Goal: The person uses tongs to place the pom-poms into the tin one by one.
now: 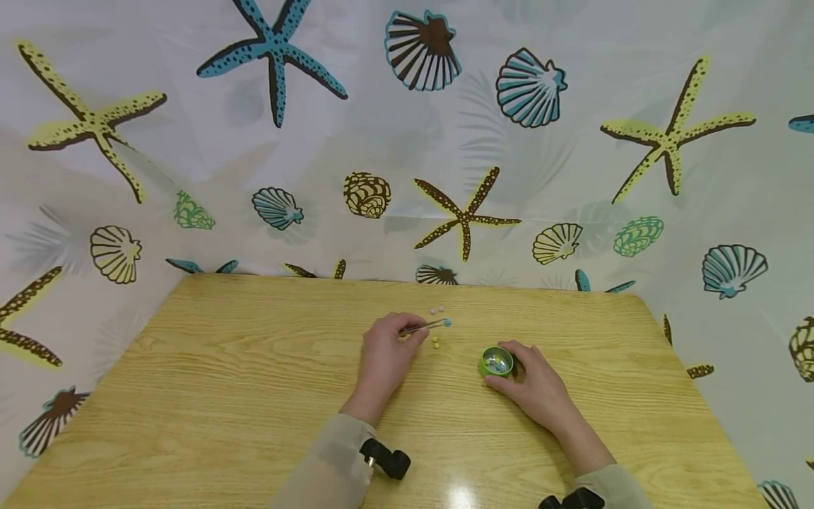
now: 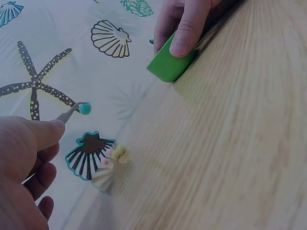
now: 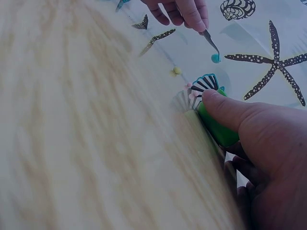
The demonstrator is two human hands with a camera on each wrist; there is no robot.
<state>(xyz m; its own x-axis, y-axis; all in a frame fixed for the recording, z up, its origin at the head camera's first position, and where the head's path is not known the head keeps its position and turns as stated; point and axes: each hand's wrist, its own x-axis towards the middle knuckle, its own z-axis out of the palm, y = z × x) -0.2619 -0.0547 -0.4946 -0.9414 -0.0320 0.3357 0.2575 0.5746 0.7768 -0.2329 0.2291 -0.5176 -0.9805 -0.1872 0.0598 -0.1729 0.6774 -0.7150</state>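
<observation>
My left hand pinches metal tweezers between thumb and fingers. A small blue bead is caught at their tips, above the table in the left wrist view. My right hand grips a small round green tin with thumb and fingers on either side of it. The tin's open top shows a shiny inside with small coloured bits in it. Two yellow beads lie just below the tweezers in the head view, and two pink beads lie a little beyond them.
The wood-grain table reaches back to a white cloth printed with starfish and shells, which also hangs along both sides. A black wrist camera is strapped over the left sleeve, and another over the right.
</observation>
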